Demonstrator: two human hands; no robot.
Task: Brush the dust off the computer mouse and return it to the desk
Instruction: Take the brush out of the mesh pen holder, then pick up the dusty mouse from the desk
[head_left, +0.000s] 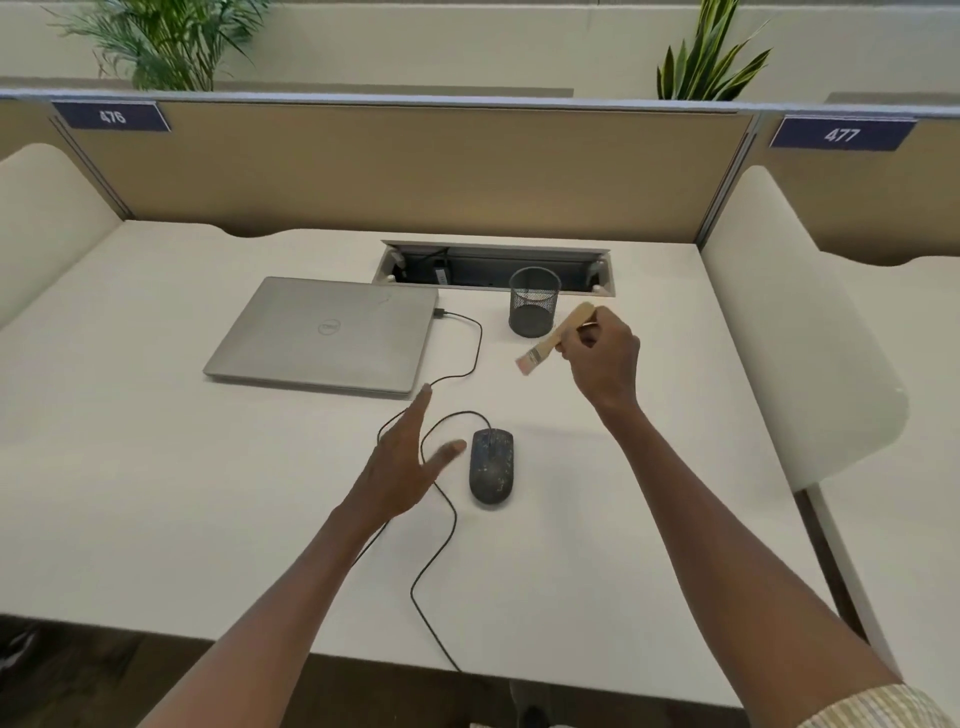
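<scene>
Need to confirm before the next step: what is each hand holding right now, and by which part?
The right hand holds the brush by its wooden handle, bristles pointing down-left. The left hand is open beside the mouse, holding nothing.

White desk (156, 415) carries closed Dell laptop (327, 335); right of laptop, mesh pen cup (534, 301); nearer than laptop, dusty wired mouse (491, 465), cable (441, 519).

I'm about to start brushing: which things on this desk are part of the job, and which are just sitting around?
Part of the job:
- mouse, dusty, on the desk
- brush, held in the right hand
- left hand, open beside the mouse

Just lying about:
- closed laptop
- mesh pen cup
- cable tray
</scene>
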